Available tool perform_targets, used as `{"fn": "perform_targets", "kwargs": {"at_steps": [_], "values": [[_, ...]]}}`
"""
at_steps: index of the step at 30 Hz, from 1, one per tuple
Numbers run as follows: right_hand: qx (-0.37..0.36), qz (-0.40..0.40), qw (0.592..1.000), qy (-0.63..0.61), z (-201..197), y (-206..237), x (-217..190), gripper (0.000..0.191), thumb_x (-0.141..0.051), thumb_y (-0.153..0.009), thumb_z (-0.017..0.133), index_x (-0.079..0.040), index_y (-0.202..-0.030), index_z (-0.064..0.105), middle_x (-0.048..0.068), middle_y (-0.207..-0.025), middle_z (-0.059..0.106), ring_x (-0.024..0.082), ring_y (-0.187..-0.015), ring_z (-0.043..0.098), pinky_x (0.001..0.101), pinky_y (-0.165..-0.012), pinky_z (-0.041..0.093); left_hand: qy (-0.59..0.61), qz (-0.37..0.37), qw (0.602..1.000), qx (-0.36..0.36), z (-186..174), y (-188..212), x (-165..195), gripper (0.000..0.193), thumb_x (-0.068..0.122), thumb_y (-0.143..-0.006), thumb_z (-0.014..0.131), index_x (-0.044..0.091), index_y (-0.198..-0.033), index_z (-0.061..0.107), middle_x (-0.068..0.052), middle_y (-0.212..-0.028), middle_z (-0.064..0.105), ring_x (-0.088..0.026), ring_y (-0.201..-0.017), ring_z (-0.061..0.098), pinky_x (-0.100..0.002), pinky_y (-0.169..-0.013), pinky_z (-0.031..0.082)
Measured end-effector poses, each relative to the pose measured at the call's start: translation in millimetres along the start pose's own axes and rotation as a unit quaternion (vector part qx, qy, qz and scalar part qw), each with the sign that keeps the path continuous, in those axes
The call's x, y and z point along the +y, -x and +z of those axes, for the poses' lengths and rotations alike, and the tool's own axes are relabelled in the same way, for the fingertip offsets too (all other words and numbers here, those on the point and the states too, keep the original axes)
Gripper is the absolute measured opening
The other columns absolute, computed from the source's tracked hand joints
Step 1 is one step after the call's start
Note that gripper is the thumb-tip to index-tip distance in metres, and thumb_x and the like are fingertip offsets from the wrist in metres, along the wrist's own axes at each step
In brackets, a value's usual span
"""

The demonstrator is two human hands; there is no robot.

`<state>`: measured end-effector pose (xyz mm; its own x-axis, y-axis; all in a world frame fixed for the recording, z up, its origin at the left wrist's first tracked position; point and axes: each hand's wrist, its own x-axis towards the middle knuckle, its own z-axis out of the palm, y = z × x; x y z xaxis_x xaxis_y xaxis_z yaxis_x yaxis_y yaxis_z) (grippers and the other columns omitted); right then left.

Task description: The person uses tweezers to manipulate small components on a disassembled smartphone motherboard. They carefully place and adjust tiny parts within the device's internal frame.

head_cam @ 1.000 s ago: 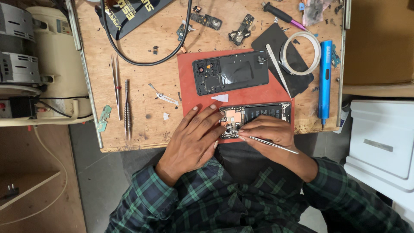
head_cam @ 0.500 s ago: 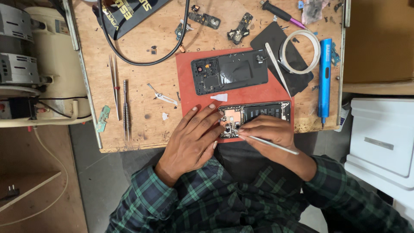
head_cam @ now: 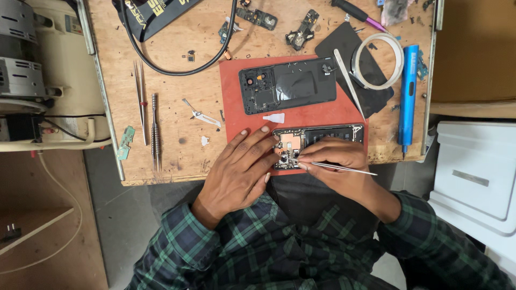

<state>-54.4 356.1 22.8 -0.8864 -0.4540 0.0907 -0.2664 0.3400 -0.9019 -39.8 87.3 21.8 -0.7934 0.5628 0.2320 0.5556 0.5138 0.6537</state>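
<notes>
Steel tweezers [head_cam: 344,168] stay pinched in my right hand [head_cam: 336,161]; my left hand [head_cam: 242,172] lies open, steadying the opened phone [head_cam: 317,140]. I'd advise light, level tip pressure.

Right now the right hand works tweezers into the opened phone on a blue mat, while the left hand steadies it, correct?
Not quite: the mat is red, not blue, as the head view shows. The right hand does work tweezers into the opened phone while the left hand steadies it.
</notes>
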Motion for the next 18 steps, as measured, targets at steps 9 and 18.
{"fn": "perform_targets", "kwargs": {"at_steps": [9,18], "values": [[-0.007,0.023,1.0,0.003,-0.1,-2.3,-1.2,0.018,0.002,-0.081,0.082,-0.003,-0.098,0.078,0.009,-0.099,0.078,0.018,-0.086,0.075,0.028,-0.073,0.061,0.004,-0.007,1.0,-0.002,-0.7,-1.0,0.3,0.034,0.02,-0.093,0.058,0.008,-0.124,0.069,-0.011,-0.145,0.057,-0.031,-0.148,0.043,-0.052,-0.123,0.033],[0.017,-0.069,0.996,0.045,6.5,-1.8,-1.2,0.018,0.003,-0.081,0.082,-0.001,-0.098,0.076,0.012,-0.098,0.077,0.021,-0.084,0.074,0.0296,-0.072,0.059,0.007,-0.003,1.0,0.003,-1.8,-1.7,0.3,0.035,0.021,-0.093,0.059,0.008,-0.123,0.069,-0.012,-0.144,0.057,-0.031,-0.148,0.043,-0.052,-0.124,0.033]]}}
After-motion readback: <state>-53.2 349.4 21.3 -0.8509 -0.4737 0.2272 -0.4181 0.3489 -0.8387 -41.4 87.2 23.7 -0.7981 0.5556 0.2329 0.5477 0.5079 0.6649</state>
